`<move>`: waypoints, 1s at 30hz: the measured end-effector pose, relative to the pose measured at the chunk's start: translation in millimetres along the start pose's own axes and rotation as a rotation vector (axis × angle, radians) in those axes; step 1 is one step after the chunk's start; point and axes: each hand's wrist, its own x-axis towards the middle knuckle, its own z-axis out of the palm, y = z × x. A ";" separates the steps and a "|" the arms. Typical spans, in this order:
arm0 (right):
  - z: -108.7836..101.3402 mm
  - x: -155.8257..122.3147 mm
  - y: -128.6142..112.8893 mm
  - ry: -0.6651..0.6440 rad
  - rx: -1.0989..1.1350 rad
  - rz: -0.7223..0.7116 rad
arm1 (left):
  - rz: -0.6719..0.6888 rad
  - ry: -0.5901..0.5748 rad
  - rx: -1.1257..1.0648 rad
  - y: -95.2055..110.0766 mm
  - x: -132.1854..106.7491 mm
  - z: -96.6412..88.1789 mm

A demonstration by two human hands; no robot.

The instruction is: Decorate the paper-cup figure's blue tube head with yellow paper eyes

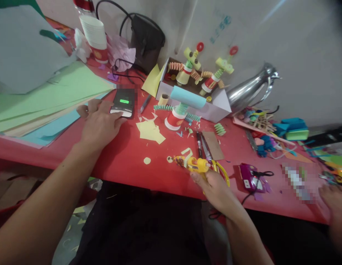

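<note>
With fingers spread, my left hand (98,123) rests at the lower edge of a dark phone (123,101) whose screen shows a green bar. My right hand (215,187) is wrapped round a yellow hot glue gun (198,164), its nozzle end pointing left. By the nozzle lies a small pale paper disc with a dark centre (170,159), and a plain pale yellow disc (147,161) is further left. Behind them stands a paper cup figure (175,119) with folded green arms and a light blue paper roll on top.
Two finished-looking cup figures (184,73) stand in a white box (193,105) at the back. Yellow scraps (150,131), scissors (206,146) and a marker (199,143) lie mid-table. A magenta power box (250,177) is right, near another person's hand (333,198). Coloured sheets (63,92) are left.
</note>
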 end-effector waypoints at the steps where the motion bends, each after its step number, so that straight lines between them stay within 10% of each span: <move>1: -0.4 0.4 -0.8 -0.004 0.005 -0.001 | -0.002 -0.001 -0.006 0.2 0.2 -0.2; 30: -10.0 -2.6 -16.4 -0.123 0.056 0.024 | 0.004 -0.003 -0.109 18.9 -2.7 -25.5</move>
